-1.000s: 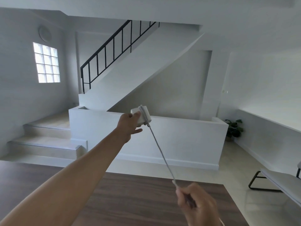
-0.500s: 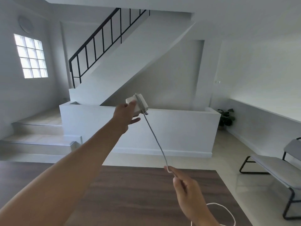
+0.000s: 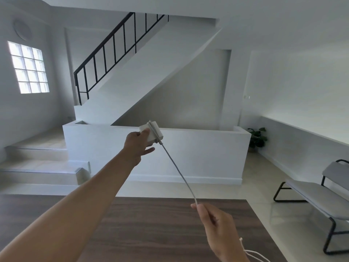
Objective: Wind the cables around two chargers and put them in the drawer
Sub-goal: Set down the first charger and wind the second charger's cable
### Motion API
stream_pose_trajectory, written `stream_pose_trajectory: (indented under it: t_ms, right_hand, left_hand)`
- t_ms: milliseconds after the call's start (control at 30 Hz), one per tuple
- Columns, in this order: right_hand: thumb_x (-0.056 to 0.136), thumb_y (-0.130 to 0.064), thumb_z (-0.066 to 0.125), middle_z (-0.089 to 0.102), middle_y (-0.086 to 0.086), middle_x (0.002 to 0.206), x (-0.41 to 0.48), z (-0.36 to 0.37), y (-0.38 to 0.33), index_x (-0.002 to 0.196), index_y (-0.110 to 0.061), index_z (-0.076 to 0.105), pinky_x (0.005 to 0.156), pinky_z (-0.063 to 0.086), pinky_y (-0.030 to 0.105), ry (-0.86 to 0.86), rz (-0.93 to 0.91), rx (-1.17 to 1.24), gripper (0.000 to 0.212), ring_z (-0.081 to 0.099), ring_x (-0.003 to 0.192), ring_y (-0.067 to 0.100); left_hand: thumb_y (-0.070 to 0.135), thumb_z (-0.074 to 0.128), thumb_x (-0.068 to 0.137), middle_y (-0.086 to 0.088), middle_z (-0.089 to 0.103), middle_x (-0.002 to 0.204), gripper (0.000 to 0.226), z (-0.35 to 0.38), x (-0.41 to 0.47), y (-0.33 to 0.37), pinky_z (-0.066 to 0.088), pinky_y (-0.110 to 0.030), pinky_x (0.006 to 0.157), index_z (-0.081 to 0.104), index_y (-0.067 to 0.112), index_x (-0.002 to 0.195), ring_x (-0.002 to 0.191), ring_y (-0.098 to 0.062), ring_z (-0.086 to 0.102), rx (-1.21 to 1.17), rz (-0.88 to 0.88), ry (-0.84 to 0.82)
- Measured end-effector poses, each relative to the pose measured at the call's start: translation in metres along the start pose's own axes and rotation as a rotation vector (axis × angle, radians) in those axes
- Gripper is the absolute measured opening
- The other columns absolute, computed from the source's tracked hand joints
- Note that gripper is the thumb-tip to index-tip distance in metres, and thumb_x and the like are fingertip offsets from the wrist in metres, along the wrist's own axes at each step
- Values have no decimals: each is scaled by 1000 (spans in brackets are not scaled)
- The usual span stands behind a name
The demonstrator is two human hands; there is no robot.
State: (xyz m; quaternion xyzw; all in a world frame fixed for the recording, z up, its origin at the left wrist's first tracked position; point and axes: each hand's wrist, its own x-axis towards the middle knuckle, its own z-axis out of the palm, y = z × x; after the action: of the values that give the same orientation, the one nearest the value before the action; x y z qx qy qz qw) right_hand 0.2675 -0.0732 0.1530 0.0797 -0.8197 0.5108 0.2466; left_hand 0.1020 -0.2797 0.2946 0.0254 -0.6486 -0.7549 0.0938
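- left hand (image 3: 138, 146), arm stretched out above the wooden table (image 3: 151, 224), holds the white charger brick (image 3: 152, 132) aloft by its near end, thumb on top and fingers beneath. with so little of the brick inside the grip, a hard tug on the line could twist it free and drop it to the table.
- one or two turns of cable appear to lie across the brick's far end, though blur makes the count uncertain. set that close to the edge, they could slide off if the pull angles outward.
- the cable (image 3: 179, 173) runs taut and straight from the brick's lower corner down to the right hand. too much tension would strain the point where it leaves the brick; too little would let the wraps go slack.
- right hand (image 3: 217, 229), low over the table, pinches the cable between thumb and curled fingers. a slip here would release the tension at once.
- a loose tail of cable (image 3: 253, 254) loops at the bottom right edge of frame and could tangle or snag on the table edge as it feeds in. no drawer and no second charger are in view.
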Motion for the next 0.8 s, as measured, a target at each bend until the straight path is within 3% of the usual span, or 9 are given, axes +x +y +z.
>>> stream_pose_trajectory:
  t_ms: [67,200,300,400,467,533,633,733,800]
  right_hand:
    - [91,-23,62,53,-1,50,-2,6,7,86,-41,74,50,32,20,-41,73,31,23,36,47,5]
    - [90,-12,64,63,2,50,-4,15,13,78,-20,75,51,46,21,-87,223,105,18,53,44,10]
    - [90,-10,63,75,1,68,-1,22,18,77,-14,73,70,57,25,-161,264,97,16,71,65,13]
    - [95,-10,54,75,3,79,10,24,11,97,-18,69,71,54,22,-328,347,113,18,72,73,13]
    - [95,-12,50,74,7,83,22,22,-2,115,-25,59,69,52,27,-481,383,189,26,71,73,19]
    - [94,-23,53,74,7,91,37,22,-15,121,-31,55,76,53,31,-540,338,183,28,72,81,19]
    - [96,-35,53,71,2,98,63,26,-44,118,-28,56,81,53,31,-458,269,235,24,71,88,15]
    - [101,-34,42,66,-2,76,87,31,-69,110,-22,59,59,48,26,-251,191,353,23,61,63,16]
    - [103,-30,36,52,-5,61,98,36,-72,94,-23,63,50,37,22,-127,94,270,29,45,50,10]
  left_hand:
    - [22,54,98,-14,57,98,23,4,-4,1,60,-39,72,55,0,101,75,-19,61,-10,-5,-28]
    - [22,55,98,-13,57,94,24,13,-12,2,59,-41,75,55,-1,105,74,-20,62,-52,-12,-79]
    - [23,55,98,-12,58,94,27,16,-16,2,59,-41,77,56,-2,107,76,-20,62,-55,-3,-103]
    - [25,54,98,-12,59,97,31,17,-17,3,59,-43,82,58,-3,111,79,-21,64,-26,21,-126]
    - [26,54,99,-12,60,98,30,17,-17,6,59,-44,84,58,-1,110,81,-22,64,8,53,-138]
    - [27,54,99,-12,61,100,30,17,-17,9,58,-43,85,58,-1,110,82,-22,65,39,84,-142]
    - [28,54,98,-12,61,105,34,18,-18,13,58,-43,85,58,0,118,80,-19,65,88,122,-154]
    - [28,54,99,-13,61,109,36,20,-22,16,59,-41,84,57,1,122,78,-18,65,144,156,-166]
    - [28,54,98,-14,62,110,36,21,-24,17,59,-40,83,57,2,122,79,-19,66,163,158,-167]
